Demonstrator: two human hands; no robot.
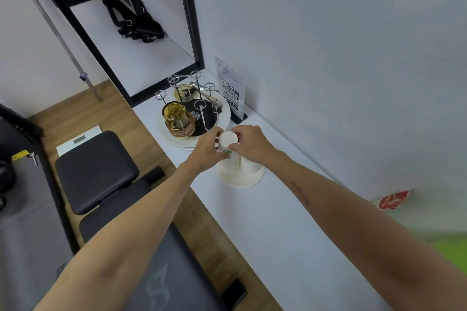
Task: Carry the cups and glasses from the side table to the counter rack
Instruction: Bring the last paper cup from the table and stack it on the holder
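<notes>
A stack of upturned white paper cups (241, 174) stands on the white counter (290, 235). My left hand (208, 150) and my right hand (249, 145) both grip the top white cup (228, 139) of the stack from either side. Just beyond it stands the wire cup rack (188, 96) on a round white plate (225, 116). An amber glass (177, 117) with a brown label hangs upside down on the rack's near-left peg. The other pegs carry nothing.
A QR-code sign (231, 89) stands against the wall behind the rack. A black metal shelf frame (192, 20) rises at the counter's far end, with a black bag (134, 19) inside. A padded black bench (97, 171) sits left of the counter. A red packet (393, 199) lies at right.
</notes>
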